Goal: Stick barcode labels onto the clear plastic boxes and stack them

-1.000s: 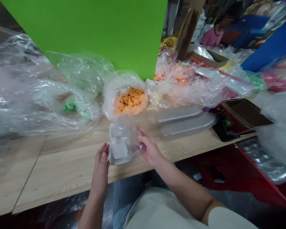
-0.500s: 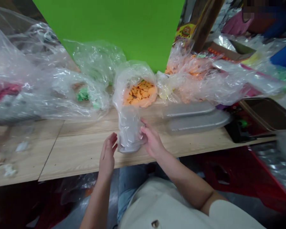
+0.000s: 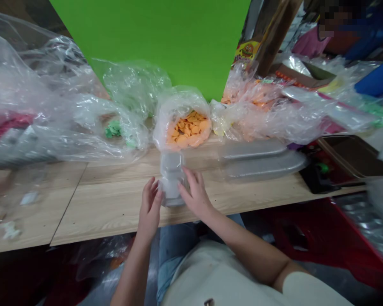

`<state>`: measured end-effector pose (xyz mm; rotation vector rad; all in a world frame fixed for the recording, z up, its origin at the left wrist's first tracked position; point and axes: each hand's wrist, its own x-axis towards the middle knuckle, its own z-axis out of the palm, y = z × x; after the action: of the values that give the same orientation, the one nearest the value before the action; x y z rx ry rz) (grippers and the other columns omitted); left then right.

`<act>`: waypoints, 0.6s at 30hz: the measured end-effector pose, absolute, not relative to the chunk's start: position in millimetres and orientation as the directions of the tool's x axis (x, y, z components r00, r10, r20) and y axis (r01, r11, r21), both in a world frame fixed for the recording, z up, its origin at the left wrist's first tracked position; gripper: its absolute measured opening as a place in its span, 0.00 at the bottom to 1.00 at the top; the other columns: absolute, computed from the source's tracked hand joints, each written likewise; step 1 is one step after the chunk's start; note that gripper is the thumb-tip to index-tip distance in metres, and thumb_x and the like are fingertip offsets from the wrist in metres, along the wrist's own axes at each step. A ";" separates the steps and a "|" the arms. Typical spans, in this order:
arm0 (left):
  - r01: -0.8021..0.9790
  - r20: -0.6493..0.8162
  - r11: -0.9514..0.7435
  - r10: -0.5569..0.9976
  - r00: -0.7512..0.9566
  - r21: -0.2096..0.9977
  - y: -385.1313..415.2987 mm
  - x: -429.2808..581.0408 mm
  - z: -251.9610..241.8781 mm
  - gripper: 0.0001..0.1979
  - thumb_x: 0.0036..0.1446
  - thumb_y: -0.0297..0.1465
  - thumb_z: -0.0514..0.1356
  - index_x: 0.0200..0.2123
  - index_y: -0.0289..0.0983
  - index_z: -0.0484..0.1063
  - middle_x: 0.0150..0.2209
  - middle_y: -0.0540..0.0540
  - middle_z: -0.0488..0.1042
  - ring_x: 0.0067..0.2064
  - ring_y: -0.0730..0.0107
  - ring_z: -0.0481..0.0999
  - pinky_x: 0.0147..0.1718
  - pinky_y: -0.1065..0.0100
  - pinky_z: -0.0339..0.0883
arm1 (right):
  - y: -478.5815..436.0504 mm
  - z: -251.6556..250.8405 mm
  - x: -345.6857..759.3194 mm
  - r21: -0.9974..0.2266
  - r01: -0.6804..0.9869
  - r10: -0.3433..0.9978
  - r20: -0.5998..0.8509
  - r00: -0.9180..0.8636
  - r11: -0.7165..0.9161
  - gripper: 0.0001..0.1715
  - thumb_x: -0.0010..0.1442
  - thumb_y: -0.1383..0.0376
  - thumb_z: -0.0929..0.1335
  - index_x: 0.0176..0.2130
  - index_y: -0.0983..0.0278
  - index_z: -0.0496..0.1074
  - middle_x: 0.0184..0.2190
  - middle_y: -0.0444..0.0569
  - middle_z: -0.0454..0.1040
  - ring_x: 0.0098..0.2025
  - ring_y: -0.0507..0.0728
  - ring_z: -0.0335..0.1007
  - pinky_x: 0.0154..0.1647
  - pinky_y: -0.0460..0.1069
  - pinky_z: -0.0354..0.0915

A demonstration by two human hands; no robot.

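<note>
A clear plastic container (image 3: 172, 180), perhaps several nested ones, is on the wooden table in front of me. It looks blurred, with a square upper section and a paler lower one. My right hand (image 3: 196, 193) is at its right side, thumb and forefinger against the plastic. At the lower left edge is my left hand (image 3: 151, 202), its fingers slightly bent and apart and the thumb close to or touching the container. Just behind stands an open clear bag (image 3: 161, 117) of flat orange pieces (image 3: 191, 126).
Two long stacks of clear plastic trays (image 3: 261, 159) lie to the right, before a dark tray (image 3: 357, 155). Clear bags (image 3: 83, 127), one with green pieces (image 3: 113, 128), cover the left back. A green panel (image 3: 153, 38) rises behind. A person in pink (image 3: 309, 42) is at the far right.
My left hand has come in against the container's left side, and my right hand has shifted left across it. The container now appears straighter and slightly left of its earlier position.
</note>
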<state>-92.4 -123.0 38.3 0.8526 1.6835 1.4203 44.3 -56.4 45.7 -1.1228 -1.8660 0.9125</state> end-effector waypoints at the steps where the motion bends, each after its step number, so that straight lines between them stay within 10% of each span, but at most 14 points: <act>1: 0.037 -0.099 0.133 0.874 -0.476 0.990 -123.2 -92.3 37.8 0.30 0.55 0.43 0.54 0.59 0.43 0.53 0.59 0.40 0.60 0.60 0.59 0.59 0.56 0.57 0.55 | -55.9 45.1 44.3 -0.859 0.364 0.908 0.233 -0.348 0.360 0.28 0.59 0.60 0.62 0.58 0.58 0.57 0.54 0.53 0.60 0.58 0.60 0.53 0.59 0.59 0.53; 10: -0.299 -0.392 0.288 0.834 -0.388 0.910 -114.3 -98.7 23.7 0.34 0.56 0.53 0.41 0.62 0.44 0.47 0.63 0.40 0.53 0.62 0.54 0.53 0.55 0.49 0.51 | -38.0 21.2 48.2 -0.996 0.088 0.939 -0.042 -0.340 -0.013 0.29 0.62 0.52 0.57 0.60 0.56 0.54 0.60 0.50 0.58 0.60 0.57 0.54 0.59 0.58 0.54; 15: -0.335 -0.431 0.324 0.842 -0.324 0.885 -111.4 -107.4 19.4 0.33 0.54 0.54 0.45 0.60 0.48 0.52 0.62 0.43 0.55 0.62 0.56 0.54 0.54 0.52 0.54 | -33.5 8.1 75.2 -0.978 0.199 0.976 0.024 -0.216 0.067 0.26 0.57 0.55 0.64 0.54 0.59 0.63 0.57 0.52 0.61 0.59 0.59 0.54 0.60 0.57 0.51; 18: -0.310 -0.455 0.360 0.825 -0.334 0.880 -105.8 -113.2 22.2 0.34 0.53 0.55 0.46 0.60 0.47 0.52 0.62 0.41 0.55 0.61 0.56 0.56 0.52 0.53 0.58 | -35.0 2.5 84.3 -0.975 0.094 0.947 -0.218 -0.237 -0.201 0.21 0.55 0.56 0.65 0.48 0.59 0.68 0.53 0.51 0.65 0.56 0.57 0.59 0.58 0.55 0.55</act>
<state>-113.2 -105.8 22.2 0.4904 1.4845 1.2531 84.3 -35.0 2.5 -1.2921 -1.3372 1.5226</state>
